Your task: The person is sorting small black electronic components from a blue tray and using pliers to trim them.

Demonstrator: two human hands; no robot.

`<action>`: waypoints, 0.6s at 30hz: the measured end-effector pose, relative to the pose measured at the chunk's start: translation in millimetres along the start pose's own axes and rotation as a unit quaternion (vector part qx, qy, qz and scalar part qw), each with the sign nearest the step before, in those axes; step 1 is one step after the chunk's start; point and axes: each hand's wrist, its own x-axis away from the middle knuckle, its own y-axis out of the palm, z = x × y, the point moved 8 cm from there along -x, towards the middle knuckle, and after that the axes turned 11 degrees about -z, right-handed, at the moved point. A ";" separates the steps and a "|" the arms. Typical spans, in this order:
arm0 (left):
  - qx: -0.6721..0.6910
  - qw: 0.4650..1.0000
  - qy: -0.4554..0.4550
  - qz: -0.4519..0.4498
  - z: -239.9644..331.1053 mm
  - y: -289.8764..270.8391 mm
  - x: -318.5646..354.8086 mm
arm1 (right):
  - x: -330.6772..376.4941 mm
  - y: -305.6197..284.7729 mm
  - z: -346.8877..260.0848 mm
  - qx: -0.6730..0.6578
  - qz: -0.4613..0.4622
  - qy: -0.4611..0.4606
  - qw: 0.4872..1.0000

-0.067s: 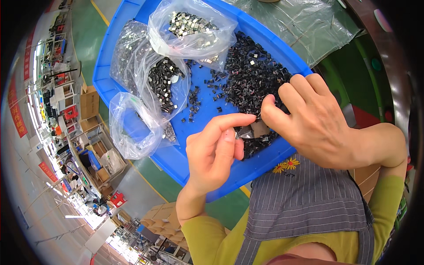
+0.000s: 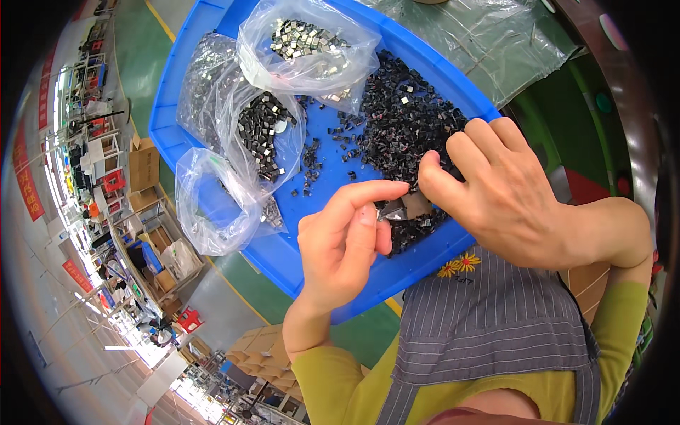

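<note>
My left hand (image 2: 338, 244) is raised over the near edge of a blue tray (image 2: 319, 251). Its index finger points right, while the thumb and other fingers press together. Beside those fingertips sits a small shiny grey piece (image 2: 392, 210); whether they grip it is not clear. My right hand (image 2: 496, 188) is closed above the heap of small black parts (image 2: 411, 127), its fingers curled down and their tips hidden. Anything it holds cannot be made out. A brown, flat piece (image 2: 416, 205) shows between the hands, just above the black parts.
Inside the tray, clear plastic bags hold silvery parts (image 2: 304, 39) and dark parts (image 2: 262, 127). Another clear bag (image 2: 212, 205) hangs over the left rim. Plastic sheeting (image 2: 489, 46) lies beyond the tray. Cardboard boxes (image 2: 144, 164) and shelving stand across the aisle to the left.
</note>
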 end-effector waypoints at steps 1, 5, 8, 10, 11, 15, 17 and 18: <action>0.010 1.000 -0.018 -0.001 -3.5 -0.6 0.5 | 0.0 1.5 0.4 0.001 0.000 0.001 1.000; 0.116 0.991 -0.071 0.004 -14.1 -1.2 0.4 | -1.2 2.6 1.8 -0.009 0.032 -0.004 0.999; 0.315 0.943 -0.107 -0.023 -27.6 6.2 -2.8 | -3.5 3.5 3.1 -0.004 0.069 -0.003 0.998; 0.374 0.921 -0.103 -0.040 -30.8 7.4 -4.0 | -3.9 1.5 4.2 -0.002 0.097 0.000 0.995; 0.433 0.894 -0.100 -0.058 -31.0 10.7 -4.1 | -4.7 2.0 4.8 -0.003 0.098 0.000 0.995; 0.478 0.871 -0.089 -0.063 -31.1 13.4 -5.4 | -7.6 8.0 8.0 -0.062 0.067 0.009 0.996; 0.362 0.930 -0.067 -0.018 -30.1 5.1 -6.0 | -7.1 10.9 8.9 -0.090 0.044 0.013 0.995; 0.362 0.930 -0.066 -0.018 -28.8 6.4 -5.3 | -7.3 14.3 10.0 -0.118 0.020 0.016 0.993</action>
